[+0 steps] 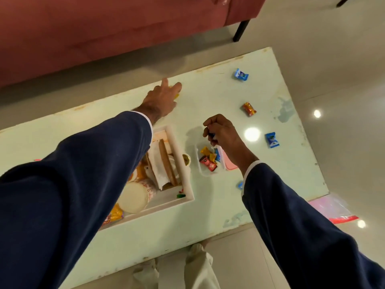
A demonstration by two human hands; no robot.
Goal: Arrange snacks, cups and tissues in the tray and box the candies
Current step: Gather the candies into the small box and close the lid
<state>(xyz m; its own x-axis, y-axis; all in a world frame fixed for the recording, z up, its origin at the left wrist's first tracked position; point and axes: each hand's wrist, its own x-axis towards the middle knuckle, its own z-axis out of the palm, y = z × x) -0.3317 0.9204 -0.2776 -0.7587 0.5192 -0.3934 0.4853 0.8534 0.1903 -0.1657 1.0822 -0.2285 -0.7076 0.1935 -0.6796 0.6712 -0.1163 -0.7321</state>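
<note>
Left hand point(161, 99) fingers rest spread on a small yellow wrapped candy point(177, 95) on the pale green bench point(208, 205); right hand point(220, 132) fingers pinch a blue wrapped candy point(213, 136) directly above the clear plastic candy box point(205, 173).

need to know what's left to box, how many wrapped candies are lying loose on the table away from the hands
3 in full view: a blue candy near the far edge, an orange-red candy below it, another blue one nearer. A blue bit by the right sleeve may be a fourth.
</note>
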